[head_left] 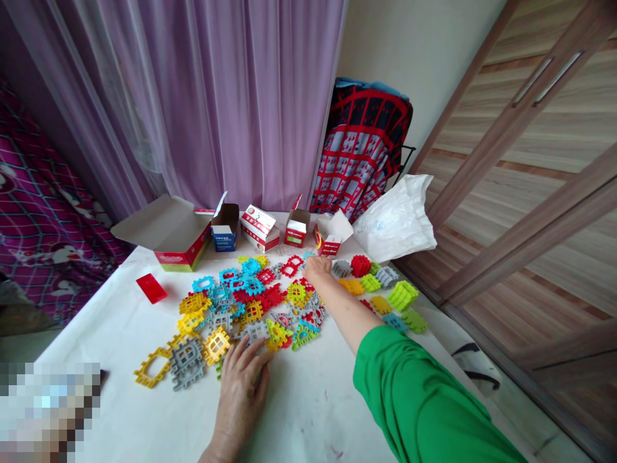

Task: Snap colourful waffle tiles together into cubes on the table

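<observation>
My left hand point(245, 372) lies palm down at the near edge of a spread of plastic interlocking building pieces, fingers stretched out. Its fingertips are by a grey window-like piece point(254, 332) and a yellow one point(216, 345). My right hand point(319, 267) reaches to the far side of the spread with curled fingers; what they hold, if anything, is hidden. A light blue piece point(307, 256) shows at its left edge, and a red frame piece point(292, 265) lies further left. Grey square pieces point(187, 363) and a yellow frame point(153, 368) lie left of my left hand.
Sorted stacks stand at the right, including red point(360, 265) and lime-green pieces point(403, 295). Behind are a large open box point(176, 257), a blue box point(225, 239), several small red-white boxes point(260, 228) and a white bag point(398, 222). A red card-like piece point(151, 289) lies left.
</observation>
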A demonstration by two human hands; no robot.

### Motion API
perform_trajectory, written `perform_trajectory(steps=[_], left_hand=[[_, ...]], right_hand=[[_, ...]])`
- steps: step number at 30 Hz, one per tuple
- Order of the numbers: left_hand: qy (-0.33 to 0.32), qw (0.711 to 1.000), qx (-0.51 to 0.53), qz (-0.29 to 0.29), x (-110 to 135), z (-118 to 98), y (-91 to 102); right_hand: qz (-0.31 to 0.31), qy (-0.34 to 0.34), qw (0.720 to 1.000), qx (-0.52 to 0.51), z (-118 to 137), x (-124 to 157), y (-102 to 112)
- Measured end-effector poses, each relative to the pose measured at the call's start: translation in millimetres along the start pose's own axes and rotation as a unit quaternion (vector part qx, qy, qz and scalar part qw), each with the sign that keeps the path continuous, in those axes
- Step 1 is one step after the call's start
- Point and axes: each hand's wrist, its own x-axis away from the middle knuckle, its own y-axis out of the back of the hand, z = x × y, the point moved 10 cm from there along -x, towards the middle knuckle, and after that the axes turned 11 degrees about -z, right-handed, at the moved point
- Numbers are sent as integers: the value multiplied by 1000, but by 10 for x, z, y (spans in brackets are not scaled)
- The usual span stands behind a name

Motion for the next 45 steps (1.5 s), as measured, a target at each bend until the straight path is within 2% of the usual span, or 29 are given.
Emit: perform_trajectory(steps=[5, 11, 16, 19, 21, 23, 24, 25, 27, 29, 31, 33, 35, 37, 39, 45], left_hand=[[3, 1000, 5, 7, -8, -16, -10], [-10, 1000, 9, -7, -37, -64, 37], [-12, 1000, 15, -8, -47, -73, 39], [-11, 1000, 10, -6, -51, -72, 37], [-12, 1000, 6, -4, -52, -71, 36], [-14, 1000, 3, -3, -51, -74, 36], [-15, 1000, 2, -3, -50, -76, 37], [-17, 1000, 0, -4, -48, -79, 39], [-23, 1000, -2, -7, -46, -91, 43], [-34, 999, -4, -8, -44, -113, 46], [-47, 999, -5, -10, -44, -139, 54], [-55, 998, -7, -9, -45, -153, 61], [-61, 998, -12, -10, -47, -155, 74], [-77, 997, -23, -16, -46, -161, 93], [-106, 993, -38, -23, -37, -174, 109], [-219, 973, -74, -12, 86, -183, 58]], right_hand=[[61, -5, 998, 25, 62, 84, -112], [61, -31, 995, 66, -55, 24, -27], [71, -29, 994, 80, -43, 77, -77], [65, -30, 995, 71, -46, 54, 18], [53, -32, 996, 63, -96, -20, 207], [16, -26, 998, 47, -166, -98, 525], [-16, -18, 999, 32, -196, -110, 727], [-76, -6, 997, -1, -212, -85, 981], [-201, 30, 975, -90, -218, 151, 1444], [-281, 82, 937, -189, -166, 607, 1666], [-314, 121, 903, -269, -91, 1140, 1596], [-314, 148, 884, -312, 5, 1596, 1318], [-307, 162, 883, -317, 70, 1881, 987], [-320, 154, 878, -320, 30, 2000, 762], [-328, 137, 872, -337, -72, 2003, 636], [-306, 106, 861, -391, -270, 1993, 503]])
